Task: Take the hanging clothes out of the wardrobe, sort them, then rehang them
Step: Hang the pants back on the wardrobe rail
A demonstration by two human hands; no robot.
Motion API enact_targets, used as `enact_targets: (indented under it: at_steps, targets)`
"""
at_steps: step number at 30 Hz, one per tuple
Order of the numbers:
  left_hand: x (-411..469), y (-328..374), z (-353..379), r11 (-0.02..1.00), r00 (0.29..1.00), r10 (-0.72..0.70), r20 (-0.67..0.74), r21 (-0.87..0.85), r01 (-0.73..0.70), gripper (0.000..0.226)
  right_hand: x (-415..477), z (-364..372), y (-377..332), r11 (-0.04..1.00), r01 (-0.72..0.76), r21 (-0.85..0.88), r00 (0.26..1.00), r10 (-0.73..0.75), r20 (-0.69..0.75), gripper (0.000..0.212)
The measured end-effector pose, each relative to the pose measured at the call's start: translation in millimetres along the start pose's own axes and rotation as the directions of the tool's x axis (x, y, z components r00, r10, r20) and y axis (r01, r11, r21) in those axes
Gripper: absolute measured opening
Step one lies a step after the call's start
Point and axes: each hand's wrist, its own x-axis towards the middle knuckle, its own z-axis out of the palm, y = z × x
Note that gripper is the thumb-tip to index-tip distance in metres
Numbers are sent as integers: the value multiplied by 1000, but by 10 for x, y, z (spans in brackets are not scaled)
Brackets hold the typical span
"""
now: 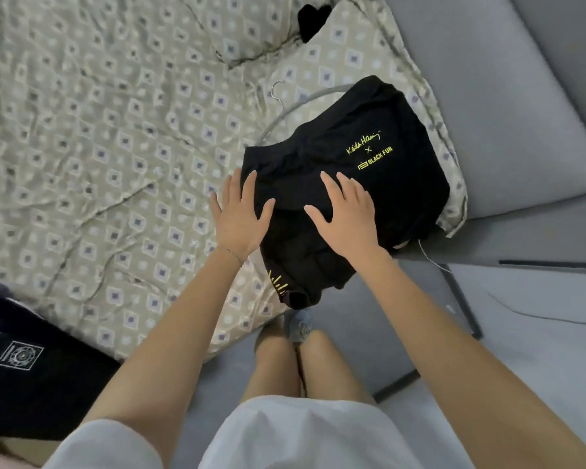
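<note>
A person stands at the corner of a bed (115, 147) with both hands spread over a folded black T-shirt (318, 154) printed in yellow-green. The left grip (241, 218) is open, fingers straight, straddling the shirt's left edge, thumb side over black cloth and the outer fingers over the patterned sheet. The right grip (347, 220) is open too, splayed over the middle of the shirt and holding nothing. Whether the palms press down or hover just above cannot be told.

The shirt lies directly beneath both grips. Its long axis runs from the wrists out past the fingertips and slightly to the right. Its near end, behind the heels of the hands, droops over the bed's edge toward the floor (521, 333). A grey hanger (300, 101) lies beyond the fingertips, its hook showing and its far arm tucked under the shirt's far end. It looks nearer the left grip; the right is better placed to steady the cloth.

Room is tight to the right of the right grip, where the shirt nearly meets the bed's corner and a grey padded panel (487, 113). Left of the left grip the sheet runs wide. A second dark garment (41, 367) lies well apart down by the left elbow. A pillow (251, 28) sits far beyond the fingertips.
</note>
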Motion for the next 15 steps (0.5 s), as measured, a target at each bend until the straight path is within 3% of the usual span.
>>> enact_targets:
  at_steps: [15]
  targets:
    - [1696,-190,1192,959,980,-200,22,-201,200,62,2065,789,342,980,149,-135,981,-130,141,71]
